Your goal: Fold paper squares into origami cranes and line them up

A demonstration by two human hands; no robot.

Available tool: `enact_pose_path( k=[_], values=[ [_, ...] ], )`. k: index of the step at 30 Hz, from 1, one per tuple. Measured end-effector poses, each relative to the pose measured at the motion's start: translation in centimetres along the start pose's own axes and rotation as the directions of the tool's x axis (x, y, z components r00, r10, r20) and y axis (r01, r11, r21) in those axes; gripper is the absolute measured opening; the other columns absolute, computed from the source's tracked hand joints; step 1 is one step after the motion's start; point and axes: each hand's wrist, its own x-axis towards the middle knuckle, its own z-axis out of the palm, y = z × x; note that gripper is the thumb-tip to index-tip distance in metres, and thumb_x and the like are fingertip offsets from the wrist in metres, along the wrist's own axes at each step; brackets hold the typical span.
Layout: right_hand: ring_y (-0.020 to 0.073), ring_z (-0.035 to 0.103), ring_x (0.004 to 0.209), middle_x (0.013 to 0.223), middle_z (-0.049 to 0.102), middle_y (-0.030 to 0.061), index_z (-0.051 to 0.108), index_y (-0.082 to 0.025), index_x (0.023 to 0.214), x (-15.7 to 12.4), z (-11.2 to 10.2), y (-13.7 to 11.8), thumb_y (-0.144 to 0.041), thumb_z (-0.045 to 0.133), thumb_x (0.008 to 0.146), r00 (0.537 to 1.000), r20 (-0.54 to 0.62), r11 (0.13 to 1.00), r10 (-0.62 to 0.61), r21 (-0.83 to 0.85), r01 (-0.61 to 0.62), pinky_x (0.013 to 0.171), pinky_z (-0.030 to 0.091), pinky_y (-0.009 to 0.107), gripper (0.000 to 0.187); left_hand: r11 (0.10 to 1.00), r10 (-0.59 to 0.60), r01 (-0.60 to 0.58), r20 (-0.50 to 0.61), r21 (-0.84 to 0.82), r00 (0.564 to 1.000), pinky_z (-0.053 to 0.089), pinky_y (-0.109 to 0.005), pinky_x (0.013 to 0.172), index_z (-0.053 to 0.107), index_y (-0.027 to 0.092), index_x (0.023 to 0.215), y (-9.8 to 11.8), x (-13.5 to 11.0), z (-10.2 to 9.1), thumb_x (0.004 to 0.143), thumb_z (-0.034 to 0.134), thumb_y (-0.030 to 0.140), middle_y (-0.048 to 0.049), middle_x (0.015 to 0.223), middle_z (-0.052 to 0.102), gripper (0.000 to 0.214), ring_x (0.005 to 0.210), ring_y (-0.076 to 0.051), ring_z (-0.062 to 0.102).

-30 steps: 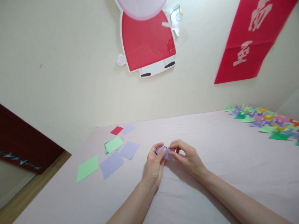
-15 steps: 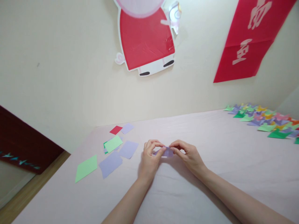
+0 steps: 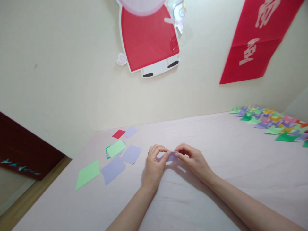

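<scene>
Gripping purple paper [image 3: 173,157] in closed thumb-and-finger pinches of left hand [image 3: 154,161] and right hand [image 3: 196,159], align edges before pressing evenly

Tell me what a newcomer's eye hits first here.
Probably the big red-bodied cutout high on the wall, then the red banner to its right. Below, at center, the left hand and right hand pinch a lavender paper. Rows of colorful folded papers crowd the far right of the cloth.

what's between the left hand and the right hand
In the head view, a small piece of purple paper spans the gap between the left hand and the right hand, held in the fingertips of both.
</scene>
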Motion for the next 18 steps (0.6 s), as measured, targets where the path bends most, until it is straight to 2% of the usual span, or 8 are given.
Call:
enact_pose_path(
  k=[12, 14, 16, 18],
  values=[
    [0.0144, 0.054, 0.066, 0.070, 0.059, -0.0006, 0.063, -0.018, 0.076, -0.1, 0.1, 0.6, -0.035, 0.067, 0.081, 0.998, 0.001, 0.992, 0.059, 0.109, -0.059, 0.062, 0.043, 0.026, 0.018, 1.000, 0.004, -0.004, -0.002, -0.002, 1.000, 0.038, -0.030, 0.085, 0.064, 0.023, 0.079, 0.4, 0.0, 0.0, 0.086, 0.063, 0.026, -0.0004, 0.086, 0.062, 0.007, 0.091, -0.019, 0.054],
    [0.0140, 0.052, 0.064, 0.069, 0.056, -0.0012, 0.059, -0.019, 0.073, -0.1, 0.0, 0.4, -0.033, 0.065, 0.082, 1.000, -0.024, 0.997, 0.020, 0.075, -0.019, 0.061, 0.042, 0.026, 0.017, 1.000, -0.016, 0.017, -0.060, 0.001, 0.998, 0.037, -0.029, 0.086, 0.063, 0.023, 0.080, 0.7, -0.1, 0.0, 0.085, 0.063, 0.025, -0.0003, 0.088, 0.060, 0.005, 0.093, -0.019, 0.053],
    [0.0141, 0.050, 0.063, 0.069, 0.053, -0.0014, 0.055, -0.020, 0.072, -0.1, -0.1, 0.1, -0.029, 0.062, 0.084, 0.994, -0.089, 0.998, -0.068, -0.004, 0.068, 0.060, 0.041, 0.027, 0.017, 0.997, -0.072, 0.071, -0.128, -0.016, 0.989, 0.037, -0.027, 0.083, 0.061, 0.022, 0.079, 1.0, -0.3, 0.2, 0.085, 0.063, 0.026, 0.0005, 0.085, 0.058, 0.008, 0.088, -0.017, 0.052],
    [0.0149, 0.049, 0.065, 0.071, 0.052, -0.0008, 0.053, -0.021, 0.073, 0.0, -0.3, -0.3, -0.024, 0.059, 0.086, 0.972, -0.125, 0.976, -0.200, -0.118, 0.185, 0.061, 0.041, 0.027, 0.015, 0.983, -0.171, 0.163, -0.101, -0.087, 0.980, 0.038, -0.026, 0.074, 0.060, 0.021, 0.076, 1.4, -0.6, 0.6, 0.086, 0.062, 0.032, 0.0017, 0.077, 0.055, 0.015, 0.078, -0.015, 0.050]
  ],
)
